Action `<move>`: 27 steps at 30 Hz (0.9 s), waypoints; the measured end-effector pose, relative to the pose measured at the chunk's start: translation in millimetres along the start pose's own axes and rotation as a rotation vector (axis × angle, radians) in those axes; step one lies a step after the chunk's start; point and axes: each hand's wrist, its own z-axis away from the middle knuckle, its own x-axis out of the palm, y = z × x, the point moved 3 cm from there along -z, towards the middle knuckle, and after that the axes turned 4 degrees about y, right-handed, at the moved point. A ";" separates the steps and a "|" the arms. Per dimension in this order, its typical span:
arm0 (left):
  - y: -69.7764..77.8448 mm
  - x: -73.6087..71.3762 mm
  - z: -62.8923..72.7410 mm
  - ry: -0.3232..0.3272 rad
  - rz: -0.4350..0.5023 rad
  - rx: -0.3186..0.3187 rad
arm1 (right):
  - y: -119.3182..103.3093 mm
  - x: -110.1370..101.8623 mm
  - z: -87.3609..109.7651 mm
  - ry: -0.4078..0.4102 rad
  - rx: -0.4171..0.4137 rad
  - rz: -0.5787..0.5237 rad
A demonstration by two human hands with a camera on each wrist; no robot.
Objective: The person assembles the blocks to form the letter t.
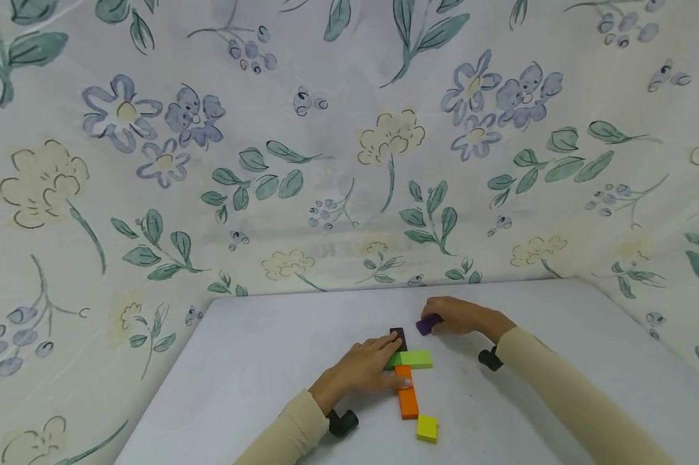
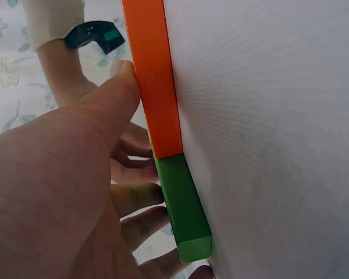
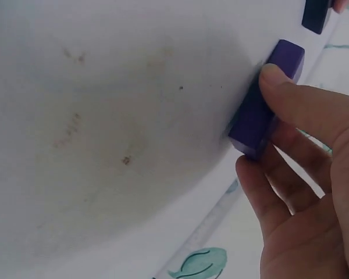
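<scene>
My left hand (image 1: 361, 368) rests over a group of coloured blocks, fingers extended. Its fingertips reach the black block (image 1: 402, 342) and the dark green block (image 1: 392, 361), while the thumb touches the orange blocks (image 1: 408, 403). The left wrist view shows an orange block (image 2: 154, 87) end to end with the dark green block (image 2: 183, 203). Beside the dark green one lies a light green block (image 1: 417, 360). Between thumb and fingers, my right hand (image 1: 456, 315) pinches a purple block (image 1: 427, 324), to the right of the black block and apart from it.
A yellow block (image 1: 427, 429) lies by the near end of the orange blocks. The white table (image 1: 256, 349) meets a floral-patterned cloth (image 1: 326, 194) at its back and sides. Each wrist wears a dark device (image 1: 491, 358).
</scene>
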 end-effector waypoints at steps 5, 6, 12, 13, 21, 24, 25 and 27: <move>1.7 -0.6 -0.4 -0.005 -0.005 0.010 | -4.4 -0.5 11.0 0.044 -0.016 0.004; 2.1 -0.7 -0.5 -0.004 -0.006 0.012 | -5.0 -0.3 13.0 0.048 -0.018 0.002; 0.7 1.2 -0.6 -0.004 -0.010 -0.002 | -9.3 -4.1 23.0 0.073 -0.038 -0.017; 0.8 1.3 -0.9 -0.005 -0.009 -0.003 | -9.7 -6.0 25.7 0.080 -0.039 -0.022; 1.9 -0.4 -2.2 -0.003 -0.006 0.001 | -7.5 -13.2 48.0 0.132 -0.053 -0.060; 2.7 0.3 -1.8 -0.008 0.004 -0.003 | -6.1 -10.5 56.9 0.134 -0.040 -0.089; 2.3 -0.3 -0.7 -0.008 0.009 -0.005 | -7.0 -10.3 58.8 0.132 -0.034 -0.099; 2.1 -1.3 1.0 -0.006 0.004 0.001 | -9.5 -10.6 62.9 0.131 -0.035 -0.118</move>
